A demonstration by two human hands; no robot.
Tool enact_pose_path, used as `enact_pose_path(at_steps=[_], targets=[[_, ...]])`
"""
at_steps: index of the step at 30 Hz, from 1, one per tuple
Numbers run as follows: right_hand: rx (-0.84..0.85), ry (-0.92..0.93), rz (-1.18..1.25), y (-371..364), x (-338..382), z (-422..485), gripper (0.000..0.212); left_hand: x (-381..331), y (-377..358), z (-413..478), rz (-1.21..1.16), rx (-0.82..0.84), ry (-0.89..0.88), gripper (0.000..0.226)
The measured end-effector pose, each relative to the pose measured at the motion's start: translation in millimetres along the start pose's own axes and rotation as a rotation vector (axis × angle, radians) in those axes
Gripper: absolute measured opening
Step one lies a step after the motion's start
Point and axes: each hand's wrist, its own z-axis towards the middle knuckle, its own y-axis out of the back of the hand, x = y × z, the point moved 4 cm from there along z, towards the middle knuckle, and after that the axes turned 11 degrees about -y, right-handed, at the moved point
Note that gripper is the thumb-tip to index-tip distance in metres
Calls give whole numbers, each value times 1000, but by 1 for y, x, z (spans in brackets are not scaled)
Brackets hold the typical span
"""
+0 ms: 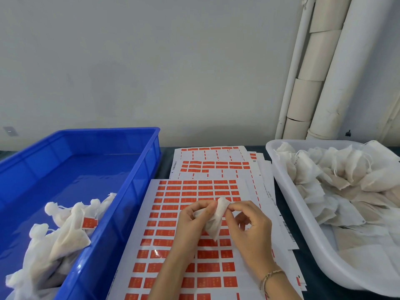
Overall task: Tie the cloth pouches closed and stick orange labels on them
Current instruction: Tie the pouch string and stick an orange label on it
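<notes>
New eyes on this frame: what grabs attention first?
The sheet of orange labels fills the centre, with the left hand and right hand pinching a white cloth pouch above it. A blue crate on the left holds tied pouches, one bearing an orange label; a white tub on the right is heaped with more pouches.

One head-worn wide-angle camera looks forward and down across a dark table [311, 265], close over the left hand [190, 221] and right hand [251, 230] (forearms enter from the bottom edge). A blue crate [138, 185] fills the left of the frame and a white tub [287, 191] the right, with the grey wall [151, 61] beyond.
</notes>
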Motion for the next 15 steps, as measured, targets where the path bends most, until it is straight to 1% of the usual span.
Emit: enact_pose_path(at_steps=[2,4,6,8,10,11,15], targets=[[7,-15,28,0,2,-1,30,0,0,0,4,1,-7,20],[7,-23,48,0,4,0,30,0,0,0,17,2,-16,21],[3,-62,76,2,2,1,24,0,3,1,34,-32,-17,20],[5,-137,118,3,-3,3,15,1,6,2,39,-69,-14,19],[14,-174,152,4,-5,3,5,1,8,3,53,-80,-23,19],[14,-171,156,4,-4,3,1,1,8,3,60,-84,-25,20],[-25,-120,139,9,-3,5,3,3,11,4,59,-111,-6,23]])
